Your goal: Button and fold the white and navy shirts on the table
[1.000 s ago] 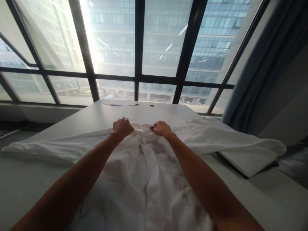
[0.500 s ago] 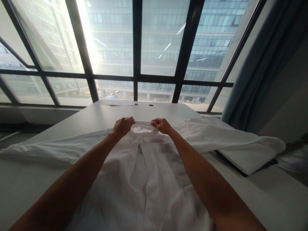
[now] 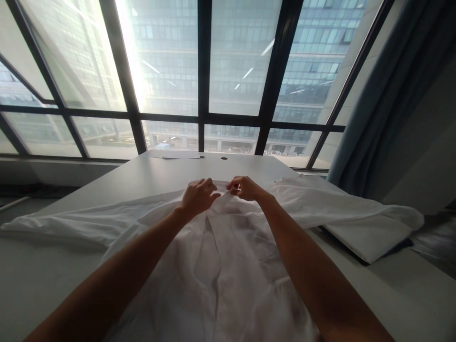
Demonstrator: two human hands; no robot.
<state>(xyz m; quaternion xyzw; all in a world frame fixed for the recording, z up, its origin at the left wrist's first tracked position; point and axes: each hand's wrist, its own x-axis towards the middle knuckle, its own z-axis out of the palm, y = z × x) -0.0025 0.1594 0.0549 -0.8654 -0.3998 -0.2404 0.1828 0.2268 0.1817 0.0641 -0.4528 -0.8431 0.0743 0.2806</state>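
Observation:
A white long-sleeved shirt (image 3: pixel 235 266) lies spread on the white table, its collar end away from me and its sleeves stretched to both sides. At the collar, my right hand (image 3: pixel 245 187) pinches the edge of the cloth between thumb and fingers. My left hand (image 3: pixel 200 194) is just left of it over the collar, thumb apart from the curved fingers, with no cloth visibly gripped. Part of the collar is hidden behind both hands. The front opening runs down the middle toward me.
The right sleeve lies over a flat, dark-edged laptop-like object (image 3: pixel 370 237) on the table (image 3: pixel 171 171). Sheets of paper (image 3: pixel 174 154) rest at the far edge near a round hole (image 3: pixel 224 158). Windows stand behind; a blue-grey curtain (image 3: pixel 374 109) hangs at right.
My left hand has let go of the collar's left end and moved right, toward the right hand. My right hand has shifted slightly right, still pinching the collar.

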